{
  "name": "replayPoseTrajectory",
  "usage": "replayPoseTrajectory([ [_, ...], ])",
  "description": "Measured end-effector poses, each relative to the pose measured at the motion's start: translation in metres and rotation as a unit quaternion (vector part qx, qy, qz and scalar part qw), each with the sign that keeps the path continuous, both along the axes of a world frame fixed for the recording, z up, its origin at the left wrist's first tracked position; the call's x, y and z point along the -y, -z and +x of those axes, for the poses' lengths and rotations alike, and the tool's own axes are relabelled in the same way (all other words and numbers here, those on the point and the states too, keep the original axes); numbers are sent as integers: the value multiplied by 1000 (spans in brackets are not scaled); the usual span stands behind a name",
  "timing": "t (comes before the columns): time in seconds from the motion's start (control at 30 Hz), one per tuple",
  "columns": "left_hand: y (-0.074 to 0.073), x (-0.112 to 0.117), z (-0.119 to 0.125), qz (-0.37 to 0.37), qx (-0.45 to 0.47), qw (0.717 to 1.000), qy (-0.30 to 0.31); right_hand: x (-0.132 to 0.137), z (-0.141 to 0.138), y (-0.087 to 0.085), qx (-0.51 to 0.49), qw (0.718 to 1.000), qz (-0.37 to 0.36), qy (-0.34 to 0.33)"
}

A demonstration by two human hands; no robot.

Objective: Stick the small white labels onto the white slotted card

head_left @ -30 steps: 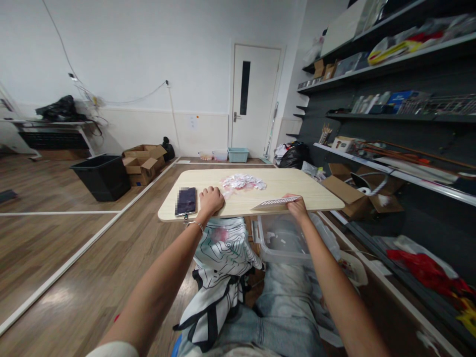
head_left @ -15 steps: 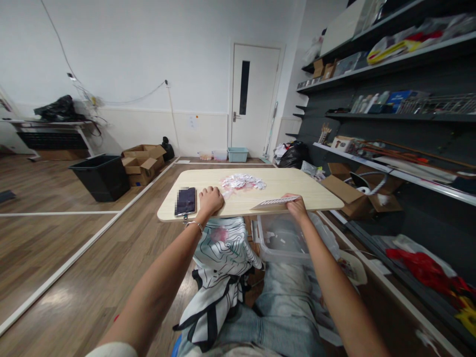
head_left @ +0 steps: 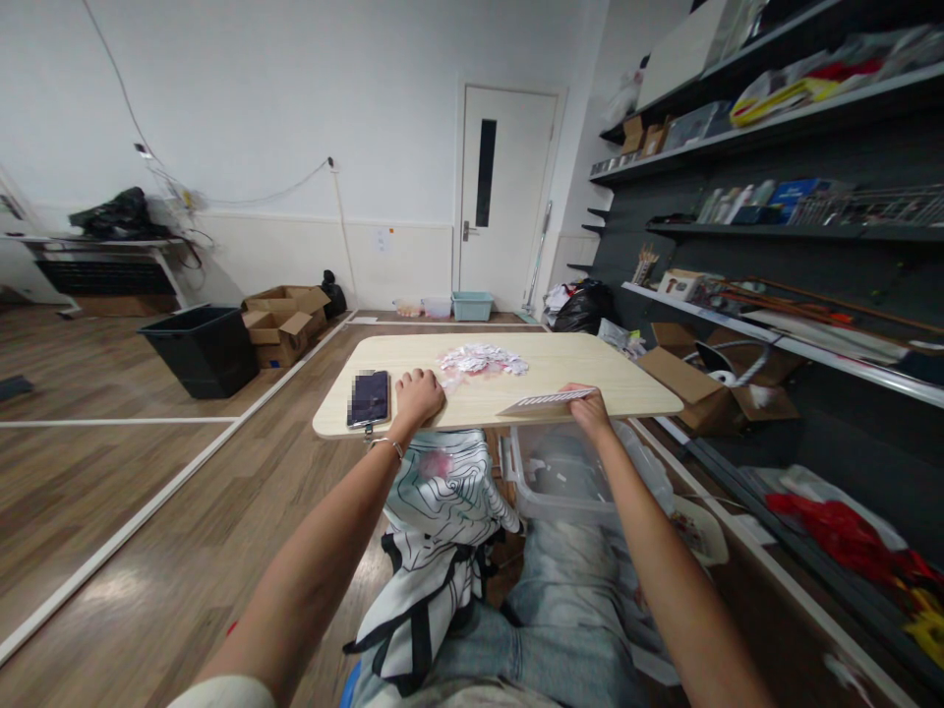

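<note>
Right hand (head_left: 588,405) had its fingers pinched on a white label sheet (head_left: 547,400), which lay flat along the table's (head_left: 626,379) near edge, right side. Left hand (head_left: 417,395) was curled into a loose fist on the near edge, just beside the phone (head_left: 369,397). Paper scrap pile (head_left: 483,361) sat mid-table toward the far edge.

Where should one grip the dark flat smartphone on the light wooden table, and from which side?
Probably its long edges, from above: the dark flat smartphone lies flat beside the left hand, at the near edge of the light wooden table.
</note>
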State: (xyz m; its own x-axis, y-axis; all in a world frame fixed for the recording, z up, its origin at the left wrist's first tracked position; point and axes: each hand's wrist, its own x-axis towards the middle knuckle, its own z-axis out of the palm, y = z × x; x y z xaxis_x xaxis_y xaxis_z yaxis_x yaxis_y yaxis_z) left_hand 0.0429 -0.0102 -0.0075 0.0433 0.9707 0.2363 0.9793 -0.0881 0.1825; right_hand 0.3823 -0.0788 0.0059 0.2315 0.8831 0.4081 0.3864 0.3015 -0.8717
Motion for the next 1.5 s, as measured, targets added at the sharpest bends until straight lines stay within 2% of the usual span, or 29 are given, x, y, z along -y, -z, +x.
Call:
replayPoseTrajectory([
  [0.43,1,0,-1,3,8,1000,4,-5,9,6,-10,999,0,-37],
  [1.17,3,-3,-1,6,0,1000,2,-16,19,20,-8,999,13,-43],
  [1.5,3,-3,-1,8,2,1000,4,-10,16,14,9,997,10,-74],
])
